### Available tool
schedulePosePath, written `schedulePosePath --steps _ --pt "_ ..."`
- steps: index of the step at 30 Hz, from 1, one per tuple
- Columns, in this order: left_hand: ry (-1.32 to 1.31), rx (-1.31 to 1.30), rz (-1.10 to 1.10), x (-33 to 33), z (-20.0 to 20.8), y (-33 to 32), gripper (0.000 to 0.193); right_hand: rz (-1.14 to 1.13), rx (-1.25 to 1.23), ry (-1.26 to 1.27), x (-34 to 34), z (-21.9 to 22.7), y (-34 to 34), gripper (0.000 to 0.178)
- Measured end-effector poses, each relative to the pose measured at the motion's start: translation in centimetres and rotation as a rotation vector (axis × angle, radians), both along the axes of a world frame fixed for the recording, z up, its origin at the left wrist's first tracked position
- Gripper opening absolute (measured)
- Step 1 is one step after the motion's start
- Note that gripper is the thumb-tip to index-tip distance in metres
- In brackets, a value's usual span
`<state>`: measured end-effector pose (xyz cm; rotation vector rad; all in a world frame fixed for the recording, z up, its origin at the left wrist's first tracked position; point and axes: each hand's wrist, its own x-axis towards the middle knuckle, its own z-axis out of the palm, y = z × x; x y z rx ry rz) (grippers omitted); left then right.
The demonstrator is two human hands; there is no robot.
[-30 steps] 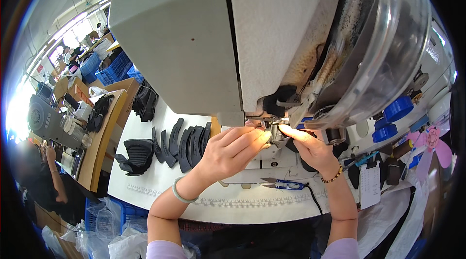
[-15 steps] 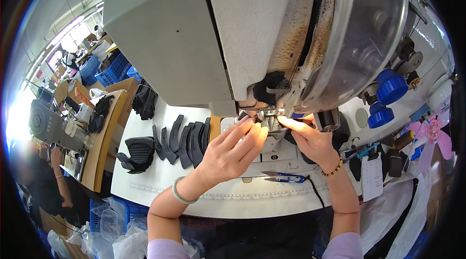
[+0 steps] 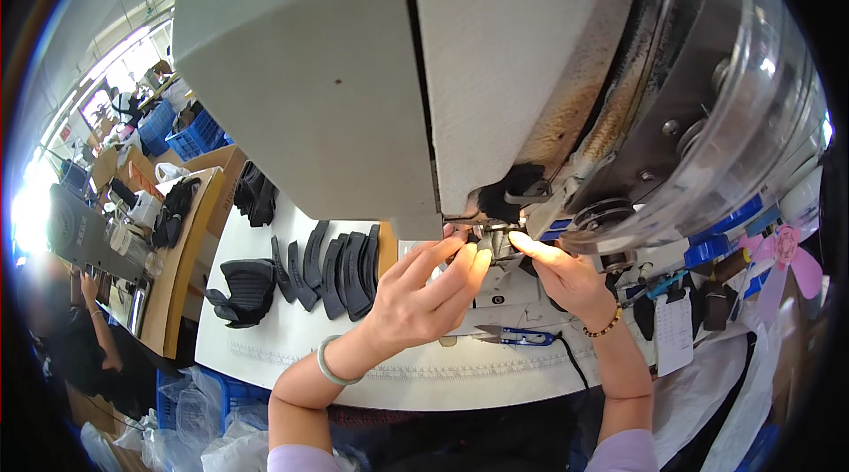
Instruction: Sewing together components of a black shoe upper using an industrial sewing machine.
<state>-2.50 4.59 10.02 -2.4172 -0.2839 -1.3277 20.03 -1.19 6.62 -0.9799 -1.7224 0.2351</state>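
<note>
Under the head of a large grey-white sewing machine [image 3: 301,74], both hands meet at the small metal foot and plate [image 3: 501,247]. My left hand [image 3: 420,295], with a pale bangle on its wrist, pinches a small black piece [image 3: 472,239] just left of the foot. Its outline is mostly covered by the fingers. My right hand [image 3: 575,282], wearing a beaded bracelet, reaches in from the right. Its index fingertip is beside the foot and the other fingers are bent; what they grip, if anything, is hidden.
Left of my hands lie several curved black strips [image 3: 345,273] and a stack of ribbed black pieces [image 3: 248,291]. Blue thread snips [image 3: 522,337] rest in front, near a printed ruler [image 3: 424,372]. A pink fan [image 3: 785,247] stands right. Another person [image 3: 97,339] works far left.
My view has tilted and moved nearer the machine, whose head now fills more of the picture. Both hands stay at the foot, with only slight shifts of the fingers.
</note>
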Motion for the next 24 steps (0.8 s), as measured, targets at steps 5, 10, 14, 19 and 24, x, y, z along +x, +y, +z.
schedulePosePath --steps 5,10,14,19,24 --pt "-0.061 0.008 -0.042 0.3 -0.5 1.3 0.024 -0.133 0.202 -0.242 0.1 0.2 0.3 0.038" --pt "-0.079 -0.019 -0.064 0.2 -0.6 1.9 0.021 -0.114 0.018 -0.05 0.5 -1.1 1.1 0.034" --pt "-0.082 -0.019 -0.069 0.1 -0.5 2.0 0.02 0.004 -0.021 -0.048 1.3 -1.7 1.0 0.059" --pt "-0.082 -0.021 -0.045 0.1 -0.4 2.0 0.019 -0.048 0.025 -0.073 1.3 -2.0 1.4 0.044" --pt "-0.078 -0.019 -0.034 0.2 -0.6 2.0 0.019 -0.103 0.022 -0.052 1.1 -2.3 1.7 0.029"
